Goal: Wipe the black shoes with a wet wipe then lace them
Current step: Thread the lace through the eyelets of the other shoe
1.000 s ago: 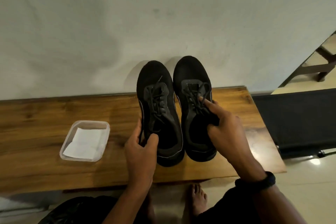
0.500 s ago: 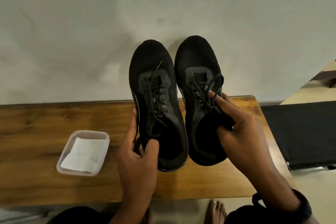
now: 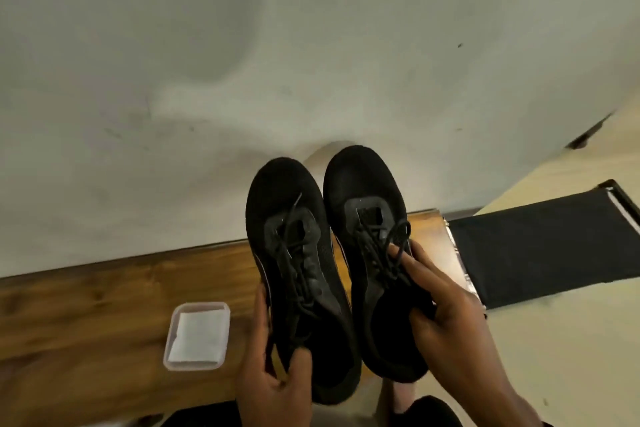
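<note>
Two black lace-up shoes are held side by side above the wooden bench [image 3: 86, 315], toes pointing at the wall. My left hand [image 3: 273, 381] grips the left shoe [image 3: 294, 274] at its collar, thumb inside the opening. My right hand [image 3: 446, 319] grips the right shoe [image 3: 370, 236] at its outer side, fingers over the laces and collar. Both shoes have black laces threaded through them, with loose loops near the tongues. A folded white wet wipe [image 3: 197, 334] lies in a clear plastic container [image 3: 171, 362] on the bench, left of my left hand.
A pale wall stands right behind the bench. To the right of the bench's end is a black fabric frame [image 3: 540, 253] on a light floor. My bare foot [image 3: 401, 399] shows below the shoes.
Both hands have lifted the pair off the bench and drawn it toward me. The camera view has tilted, so the bench and the container sit lower in the frame.
</note>
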